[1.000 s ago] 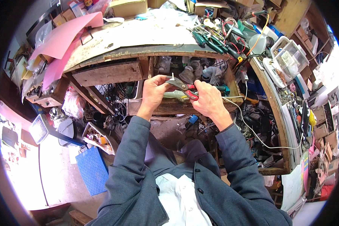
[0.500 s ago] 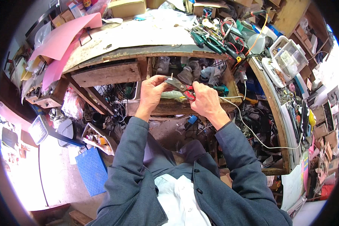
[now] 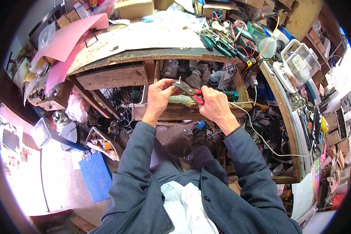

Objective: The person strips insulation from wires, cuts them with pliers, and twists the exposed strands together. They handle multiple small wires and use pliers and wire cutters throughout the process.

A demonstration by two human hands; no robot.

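My right hand [image 3: 216,105] grips the red handles of dark-jawed snips [image 3: 190,90] over an open wooden drawer [image 3: 204,111]. My left hand [image 3: 158,97] is closed in a pinch at the snips' jaws, where a small, pale, thin piece [image 3: 179,80] sticks up. I cannot make out exactly what that piece is. Clear bottles and plastic bags [image 3: 197,78] lie in the drawer below, and a white cable [image 3: 253,126] loops away to the right.
The worktop [image 3: 138,37] holds pink sheets [image 3: 66,41], a pile of green-handled pliers and leads [image 3: 216,43], and clear plastic boxes [image 3: 300,62]. Tangled cables [image 3: 117,107] hang under it. At my lower left are a bin of parts [image 3: 101,142] and a blue textured board [image 3: 95,175].
Both hands, with the snips between them, shifted very slightly over the last second, most recently a little to the right. Their grips look the same.
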